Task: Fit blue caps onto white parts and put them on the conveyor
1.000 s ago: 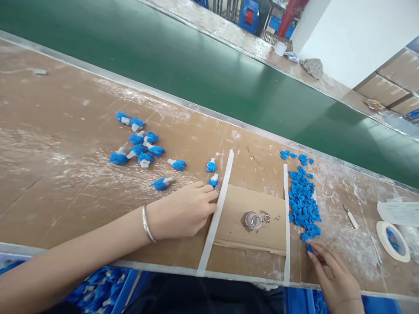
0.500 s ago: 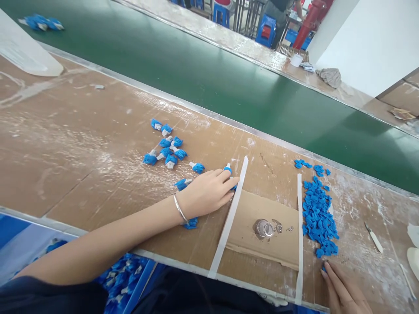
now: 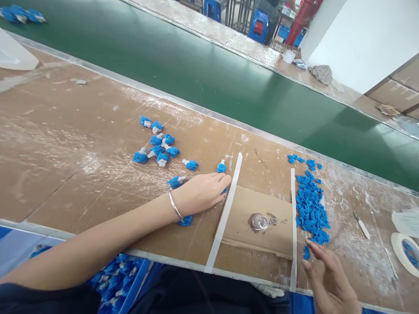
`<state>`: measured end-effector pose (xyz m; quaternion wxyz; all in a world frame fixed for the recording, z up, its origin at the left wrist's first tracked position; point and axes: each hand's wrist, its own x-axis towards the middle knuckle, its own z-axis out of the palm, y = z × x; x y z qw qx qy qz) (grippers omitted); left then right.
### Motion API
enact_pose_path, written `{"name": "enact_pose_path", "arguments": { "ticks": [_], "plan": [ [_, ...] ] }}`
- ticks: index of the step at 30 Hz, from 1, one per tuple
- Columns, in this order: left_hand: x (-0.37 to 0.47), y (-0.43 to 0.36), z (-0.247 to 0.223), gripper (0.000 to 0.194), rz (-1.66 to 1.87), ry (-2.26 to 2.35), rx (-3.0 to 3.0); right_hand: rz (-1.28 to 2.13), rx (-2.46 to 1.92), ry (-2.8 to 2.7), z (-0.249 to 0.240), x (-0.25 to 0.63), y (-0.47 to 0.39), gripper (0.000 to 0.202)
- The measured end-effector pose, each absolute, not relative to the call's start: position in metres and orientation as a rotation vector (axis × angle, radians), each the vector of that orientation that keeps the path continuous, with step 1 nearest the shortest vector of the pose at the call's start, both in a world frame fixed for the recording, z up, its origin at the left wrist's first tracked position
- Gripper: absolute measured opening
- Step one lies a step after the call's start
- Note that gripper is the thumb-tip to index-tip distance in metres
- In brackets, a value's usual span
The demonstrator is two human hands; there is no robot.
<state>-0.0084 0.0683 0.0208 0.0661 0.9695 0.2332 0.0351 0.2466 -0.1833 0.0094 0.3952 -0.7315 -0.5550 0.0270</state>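
Observation:
My left hand [image 3: 206,189], with a silver bangle at the wrist, is closed over a blue piece [image 3: 224,191] beside the left white tape strip [image 3: 225,213]. Just above its fingers stands a blue-and-white piece [image 3: 221,166]. At the lower right, my right hand [image 3: 330,274] has thumb and forefinger apart, with a small blue piece [image 3: 306,252] by the fingertips, below the pile of small blue pieces [image 3: 310,205]. Between the tape strips, a small clear round container [image 3: 259,222] rests on a cardboard sheet [image 3: 248,244]. Several blue-and-white pieces [image 3: 163,158] lie left of my left hand.
A green belt [image 3: 196,78] runs behind the worktable [image 3: 81,131]. At the right are a white-handled tool [image 3: 362,226] and a tape roll [image 3: 404,253]. A bin of blue pieces [image 3: 114,279] sits below the front edge.
My right hand has lifted and its thumb and forefinger have spread. My left hand's fingers have drawn together beside the tape strip. The whole view has shifted slightly.

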Motion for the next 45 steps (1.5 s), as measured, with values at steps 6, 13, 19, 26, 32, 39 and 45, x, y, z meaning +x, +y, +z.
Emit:
{"name": "enact_pose_path", "arguments": {
  "ticks": [6,13,19,26,32,39,45],
  "plan": [
    [-0.008,0.066,0.018,0.024,0.342,0.728,2.538,0.080,-1.599,-1.835,0.022,0.202,-0.117,0.029],
    [-0.008,0.055,0.022,0.030,0.379,0.626,1.614,0.164,-1.574,-1.859,0.012,0.200,-0.108,0.023],
    [-0.004,0.035,0.027,0.027,0.256,0.416,1.079,0.636,-1.390,-1.268,0.017,0.177,-0.116,0.025],
    [0.004,0.013,0.026,0.035,0.257,0.321,0.786,0.698,-1.236,-0.988,0.017,0.151,-0.110,0.022],
    [0.005,0.008,0.025,0.033,0.339,0.253,0.724,0.717,-1.208,-1.020,0.016,0.141,-0.107,0.018],
    [0.005,0.007,0.021,0.035,0.395,0.302,0.673,0.151,-1.440,-1.540,0.005,0.135,-0.113,0.034],
    [0.004,0.012,0.021,0.034,0.372,0.323,0.881,0.246,-1.510,-1.709,0.004,0.130,-0.121,0.044]
  ]
}}
